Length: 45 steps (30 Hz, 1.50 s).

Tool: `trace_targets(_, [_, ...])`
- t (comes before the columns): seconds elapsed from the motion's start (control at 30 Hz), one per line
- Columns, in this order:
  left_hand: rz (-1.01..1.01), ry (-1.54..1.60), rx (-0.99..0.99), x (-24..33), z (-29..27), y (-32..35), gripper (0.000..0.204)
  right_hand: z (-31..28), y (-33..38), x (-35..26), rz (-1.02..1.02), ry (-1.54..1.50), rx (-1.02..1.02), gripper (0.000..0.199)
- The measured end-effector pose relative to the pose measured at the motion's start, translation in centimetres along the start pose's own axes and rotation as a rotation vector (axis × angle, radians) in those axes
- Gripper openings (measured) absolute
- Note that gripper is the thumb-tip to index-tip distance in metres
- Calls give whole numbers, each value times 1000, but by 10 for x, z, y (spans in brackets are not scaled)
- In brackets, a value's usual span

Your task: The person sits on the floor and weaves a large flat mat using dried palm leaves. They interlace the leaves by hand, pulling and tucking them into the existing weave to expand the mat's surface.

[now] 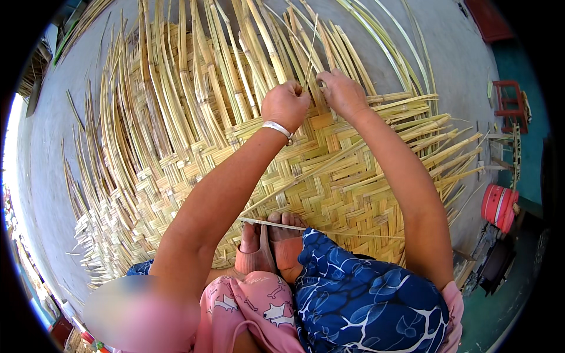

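Observation:
A large woven mat of split cane strips lies on the floor under my arms and feet. Its far side ends in long unwoven strips that point away from me. My left hand, with a bangle at the wrist, is closed on a thin cane strip that rises from its fingers. Just to its right, my right hand has thumb and fingers drawn together low over the strips. What its fingertips pinch, if anything, is too small to make out.
My feet in sandals rest at the near part of the mat. Loose greenish strips lie at the far right on the grey floor. A red stool and a red round container stand along the right side.

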State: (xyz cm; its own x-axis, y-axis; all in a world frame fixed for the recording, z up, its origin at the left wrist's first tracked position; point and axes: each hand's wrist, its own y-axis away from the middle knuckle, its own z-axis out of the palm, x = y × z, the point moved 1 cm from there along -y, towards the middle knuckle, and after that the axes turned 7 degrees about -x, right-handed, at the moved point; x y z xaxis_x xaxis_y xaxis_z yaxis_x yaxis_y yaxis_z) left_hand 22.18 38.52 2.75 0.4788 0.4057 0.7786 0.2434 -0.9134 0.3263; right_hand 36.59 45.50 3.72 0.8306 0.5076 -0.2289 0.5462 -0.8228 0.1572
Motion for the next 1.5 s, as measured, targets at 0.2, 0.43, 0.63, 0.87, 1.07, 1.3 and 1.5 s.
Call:
trace_targets(0.2, [22,22,-9,2,-2,1,24,13,-30,22,-26,-170,-136,17])
trace_targets(0.43, [15,77,-2,1,-6,4,25,-5,-32,21,343,-1158,-328,13])
trace_targets(0.63, [-12,89,-5,0,-4,3,26,-25,-34,9,251,-904,-403,24])
trace_targets(0.87, [-10,106,-4,4,-9,7,28,-23,-27,0,282,-931,-137,31])
trace_targets(1.07, [-2,102,15,3,-8,8,28,-34,-22,-2,230,-999,-254,23])
trace_targets(1.3, [-4,174,29,1,-7,12,30,-26,-33,1,178,-844,-300,23])
trace_targets(1.5, [-15,198,66,0,-6,11,29,-10,-38,5,261,-851,-353,42])
